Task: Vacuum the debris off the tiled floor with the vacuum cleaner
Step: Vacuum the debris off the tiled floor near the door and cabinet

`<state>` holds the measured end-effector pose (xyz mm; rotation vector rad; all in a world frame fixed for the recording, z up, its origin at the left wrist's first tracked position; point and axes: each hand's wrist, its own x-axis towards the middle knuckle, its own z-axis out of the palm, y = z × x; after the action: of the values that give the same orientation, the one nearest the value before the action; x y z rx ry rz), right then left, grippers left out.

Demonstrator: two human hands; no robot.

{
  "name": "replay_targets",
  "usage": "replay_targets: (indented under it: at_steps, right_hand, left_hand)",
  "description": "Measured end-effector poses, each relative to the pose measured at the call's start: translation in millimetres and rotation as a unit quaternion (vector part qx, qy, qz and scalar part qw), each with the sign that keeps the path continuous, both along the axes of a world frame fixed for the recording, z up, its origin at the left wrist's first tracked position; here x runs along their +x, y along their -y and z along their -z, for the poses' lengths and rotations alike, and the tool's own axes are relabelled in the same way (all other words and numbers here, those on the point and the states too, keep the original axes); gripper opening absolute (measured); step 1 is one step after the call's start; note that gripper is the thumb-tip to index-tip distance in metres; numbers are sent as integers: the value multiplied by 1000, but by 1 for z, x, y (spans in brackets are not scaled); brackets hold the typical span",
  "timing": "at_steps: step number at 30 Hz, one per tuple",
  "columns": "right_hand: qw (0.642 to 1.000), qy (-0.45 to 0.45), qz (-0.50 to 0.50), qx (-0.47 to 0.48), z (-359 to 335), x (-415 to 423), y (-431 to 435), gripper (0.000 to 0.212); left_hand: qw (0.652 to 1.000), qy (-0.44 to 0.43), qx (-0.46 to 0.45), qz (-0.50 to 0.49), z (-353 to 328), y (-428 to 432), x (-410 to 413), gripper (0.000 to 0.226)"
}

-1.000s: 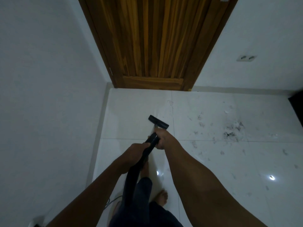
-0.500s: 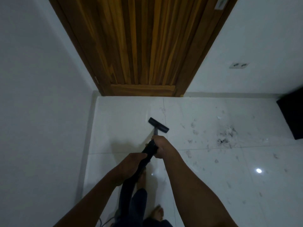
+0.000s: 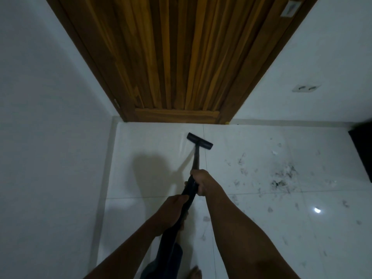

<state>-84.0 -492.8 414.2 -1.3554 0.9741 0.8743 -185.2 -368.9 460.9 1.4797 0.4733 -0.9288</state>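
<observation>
I hold a black vacuum wand (image 3: 196, 162) with both hands. My right hand (image 3: 202, 183) grips the tube higher up, and my left hand (image 3: 173, 210) grips the black hose further back. The flat black nozzle head (image 3: 199, 141) rests on the white tiled floor (image 3: 251, 137) a short way in front of the wooden door. Dark debris (image 3: 281, 179) lies scattered over the tiles to the right of the nozzle, well apart from it. Smaller specks (image 3: 240, 161) lie nearer the wand.
A closed wooden door (image 3: 171, 57) stands straight ahead in the corner. White walls run along the left (image 3: 50, 117) and far right sides. A wall socket (image 3: 306, 88) sits low on the right wall. A dark object (image 3: 362, 150) stands at the right edge. My bare foot (image 3: 194, 273) shows below.
The nozzle has slid forward across the tiles toward the door, with more of the wand showing beyond my right hand. Both hands keep their grip.
</observation>
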Motion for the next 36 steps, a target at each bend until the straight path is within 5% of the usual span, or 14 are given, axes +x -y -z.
replay_targets:
  at_steps: [14,19,27,36]
  right_hand:
    - [994,25,-82,-66,15,86,-1,45]
    - [991,14,-102,-86,16,81,23,44]
    - [987,14,-131,-89,19,105,7,48]
    - [999,2,-31,-24,5,48,-10,44]
  left_hand:
    - [998,-23,-51,5,30,10,67,46]
    - [990,-49,-111,75,27,17,73,39]
    - [998,-40,-38,27,32,21,89,39]
    - [993,38,-100,40,14,-15,43,31]
